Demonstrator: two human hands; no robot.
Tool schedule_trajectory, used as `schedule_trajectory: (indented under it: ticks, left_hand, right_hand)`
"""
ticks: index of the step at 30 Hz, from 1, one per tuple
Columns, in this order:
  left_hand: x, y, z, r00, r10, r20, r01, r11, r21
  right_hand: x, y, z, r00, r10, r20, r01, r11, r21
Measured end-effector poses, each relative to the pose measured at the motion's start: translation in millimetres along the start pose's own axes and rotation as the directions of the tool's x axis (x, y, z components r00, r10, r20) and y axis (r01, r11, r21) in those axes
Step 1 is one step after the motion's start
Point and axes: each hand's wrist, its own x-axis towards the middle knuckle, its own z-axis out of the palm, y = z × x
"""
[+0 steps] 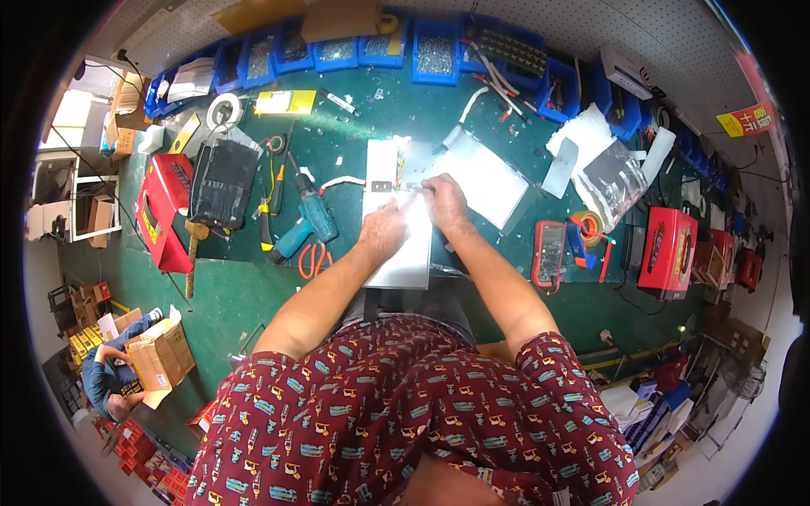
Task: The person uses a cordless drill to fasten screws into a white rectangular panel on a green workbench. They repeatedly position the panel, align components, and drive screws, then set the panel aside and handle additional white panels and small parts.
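A long white casing lies in front of me, jutting over the bench's near edge, with strong glare on its middle. My left hand rests on it, fingers bent inward. From the right, my right hand meets it over the casing, fingertips pinched together. Whatever small piece lies between the fingers is lost in the glare. Just beyond them a small dark socket-like part shows on the casing, and a white cable runs up to its left side. A second white panel lies flat to the right.
Left are a teal cordless drill, orange-handled scissors, a black pouch and a red case. A red multimeter and another red case stand right. Blue bins line the back. A person works lower left.
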Motion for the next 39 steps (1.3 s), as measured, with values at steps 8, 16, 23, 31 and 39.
schedule_trajectory:
  ticks: [8, 16, 23, 31, 39]
  left_hand:
    - [2.9, -7.4, 9.1, 0.997, -0.051, -0.064, 0.044, 0.995, -0.093]
    - [24.8, -10.8, -21.7, 0.849, 0.073, -0.524, -0.133, 0.988, -0.076]
    - [45.0, -20.1, -23.9, 0.925, 0.205, -0.319, -0.162, 0.975, 0.154]
    - [45.1, -28.5, -18.0, 0.936, 0.323, -0.138, -0.255, 0.896, 0.363]
    - [34.0, -21.9, -30.7, 0.906, 0.247, -0.342, -0.212, 0.968, 0.136]
  right_hand:
    - [-6.5, -18.3, -11.3, 0.999, -0.027, -0.023, 0.026, 0.998, -0.059]
    - [-7.8, -16.0, -10.9, 0.985, -0.146, -0.096, 0.148, 0.989, 0.015]
    - [-2.3, -16.9, -4.8, 0.968, -0.240, -0.073, 0.235, 0.970, -0.068]
    - [1.0, -19.3, 1.2, 0.983, -0.184, 0.016, 0.184, 0.970, -0.158]
    - [-2.4, -12.9, -11.5, 0.995, -0.093, -0.035, 0.099, 0.954, 0.284]
